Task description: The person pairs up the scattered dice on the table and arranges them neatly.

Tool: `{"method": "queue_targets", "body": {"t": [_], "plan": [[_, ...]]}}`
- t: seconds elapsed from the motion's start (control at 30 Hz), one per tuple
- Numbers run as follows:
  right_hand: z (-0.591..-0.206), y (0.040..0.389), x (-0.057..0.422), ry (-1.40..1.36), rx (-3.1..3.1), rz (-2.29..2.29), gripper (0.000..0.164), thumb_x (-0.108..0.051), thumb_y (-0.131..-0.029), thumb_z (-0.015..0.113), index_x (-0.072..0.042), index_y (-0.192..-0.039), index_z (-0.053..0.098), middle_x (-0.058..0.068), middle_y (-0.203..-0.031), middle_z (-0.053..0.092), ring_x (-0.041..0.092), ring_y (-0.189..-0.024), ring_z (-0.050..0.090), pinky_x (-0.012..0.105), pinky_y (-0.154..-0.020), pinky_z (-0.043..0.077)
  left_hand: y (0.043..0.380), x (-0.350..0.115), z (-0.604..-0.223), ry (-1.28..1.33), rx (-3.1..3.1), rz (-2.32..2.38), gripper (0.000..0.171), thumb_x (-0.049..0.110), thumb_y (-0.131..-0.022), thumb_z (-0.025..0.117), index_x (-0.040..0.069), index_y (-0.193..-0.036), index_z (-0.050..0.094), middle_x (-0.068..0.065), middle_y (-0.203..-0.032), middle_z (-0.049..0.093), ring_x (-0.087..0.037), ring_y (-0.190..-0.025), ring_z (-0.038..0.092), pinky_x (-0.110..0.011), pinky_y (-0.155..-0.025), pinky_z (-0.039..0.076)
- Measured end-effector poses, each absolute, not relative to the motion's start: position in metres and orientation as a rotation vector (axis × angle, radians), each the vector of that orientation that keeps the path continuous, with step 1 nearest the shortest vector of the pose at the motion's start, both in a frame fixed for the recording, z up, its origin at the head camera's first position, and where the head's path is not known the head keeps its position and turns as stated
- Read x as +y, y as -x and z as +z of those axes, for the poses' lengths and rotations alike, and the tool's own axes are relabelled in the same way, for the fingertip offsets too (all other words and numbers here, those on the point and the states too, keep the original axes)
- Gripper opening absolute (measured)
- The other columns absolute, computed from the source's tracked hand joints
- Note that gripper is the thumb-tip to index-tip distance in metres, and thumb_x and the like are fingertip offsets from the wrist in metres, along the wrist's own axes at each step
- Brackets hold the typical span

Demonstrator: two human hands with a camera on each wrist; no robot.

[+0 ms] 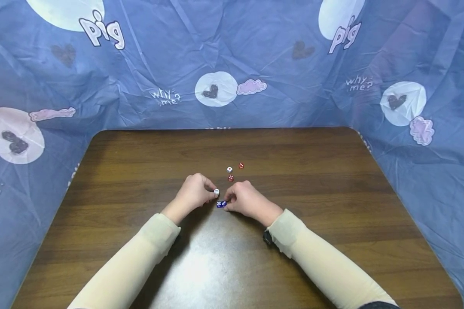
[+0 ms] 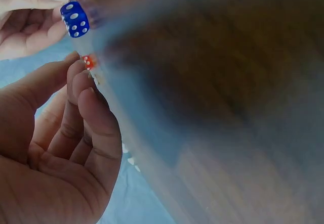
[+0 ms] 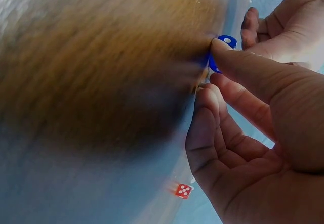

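Note:
My left hand pinches a white die between thumb and index finger; in the left wrist view the fingers hide it. Just right of and nearer than that die, two blue dice sit side by side on the table. My right hand has its thumb and bent index finger around the right-hand blue die. In the right wrist view the thumb covers part of the blue. Beyond the hands lie a red die, a white die and another red die.
The brown wood-grain table has rounded far corners. Behind it and along its sides hangs a blue printed cloth. A dark band shows at the right wrist. Light glares off the tabletop between the forearms.

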State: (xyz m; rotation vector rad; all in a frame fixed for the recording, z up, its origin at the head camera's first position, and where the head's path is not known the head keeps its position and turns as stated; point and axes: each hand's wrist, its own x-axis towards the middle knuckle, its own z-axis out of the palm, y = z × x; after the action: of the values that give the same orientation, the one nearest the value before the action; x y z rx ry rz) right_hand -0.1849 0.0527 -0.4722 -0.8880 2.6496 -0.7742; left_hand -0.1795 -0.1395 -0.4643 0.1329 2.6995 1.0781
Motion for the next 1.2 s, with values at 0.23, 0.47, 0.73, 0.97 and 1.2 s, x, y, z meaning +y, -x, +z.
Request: {"method": "queue_targets", "body": {"t": [0.23, 0.47, 0.73, 0.97, 1.2], "plan": [[-0.4729, 0.1843, 0.0524, 0.882, 2.648, -0.774, 0.012, -0.015, -0.082, 0.088, -0.012, -0.088, 0.078, -0.009, -0.062, 0.059, 0.004, -0.055, 0.052, 0.023, -0.053, 0.043, 0.1791, -0.1368, -0.4693, -0.167, 2.716, 1.023, 0.010, 0.011, -0.083, 0.084, 0.009, -0.093, 0.082, 0.003, -0.052, 0.063, -0.012, -0.041, 0.057, -0.024, -0.041, 0.046], [-0.4728, 0.1846, 0.0517, 0.879, 2.653, -0.766, 0.012, -0.015, -0.081, 0.088, -0.012, -0.088, 0.078, -0.010, -0.063, 0.059, 0.005, -0.057, 0.052, 0.023, -0.054, 0.044, 0.1794, -0.1385, -0.4726, -0.149, 2.714, 1.012, 0.009, 0.013, -0.083, 0.085, 0.011, -0.092, 0.082, 0.002, -0.053, 0.064, -0.012, -0.040, 0.057, -0.025, -0.041, 0.046], [-0.4729, 0.1849, 0.0521, 0.875, 2.655, -0.769, 0.012, -0.016, -0.081, 0.088, -0.013, -0.087, 0.078, -0.010, -0.062, 0.059, 0.005, -0.056, 0.053, 0.023, -0.054, 0.044, 0.1773, -0.1364, -0.4687, -0.188, 2.730, 0.990, 0.011, 0.012, -0.082, 0.086, 0.010, -0.092, 0.082, 0.003, -0.056, 0.066, -0.011, -0.045, 0.060, -0.027, -0.047, 0.050], [-0.4730, 0.1860, 0.0519, 0.882, 2.649, -0.759, 0.011, -0.015, -0.082, 0.088, -0.013, -0.087, 0.078, -0.010, -0.063, 0.059, 0.005, -0.057, 0.053, 0.023, -0.055, 0.044, 0.1766, -0.1356, -0.4672, -0.224, 2.772, 0.931, 0.012, 0.013, -0.081, 0.085, 0.012, -0.092, 0.083, 0.008, -0.056, 0.065, -0.008, -0.051, 0.062, -0.031, -0.062, 0.051], [-0.4731, 0.1863, 0.0522, 0.899, 2.646, -0.767, 0.012, -0.015, -0.080, 0.089, -0.013, -0.085, 0.078, -0.010, -0.062, 0.059, 0.005, -0.057, 0.052, 0.023, -0.054, 0.044, 0.1771, -0.1351, -0.4670, -0.234, 2.783, 0.908, 0.011, 0.014, -0.080, 0.086, 0.013, -0.091, 0.083, 0.011, -0.055, 0.063, -0.009, -0.054, 0.062, -0.031, -0.062, 0.051]]}}
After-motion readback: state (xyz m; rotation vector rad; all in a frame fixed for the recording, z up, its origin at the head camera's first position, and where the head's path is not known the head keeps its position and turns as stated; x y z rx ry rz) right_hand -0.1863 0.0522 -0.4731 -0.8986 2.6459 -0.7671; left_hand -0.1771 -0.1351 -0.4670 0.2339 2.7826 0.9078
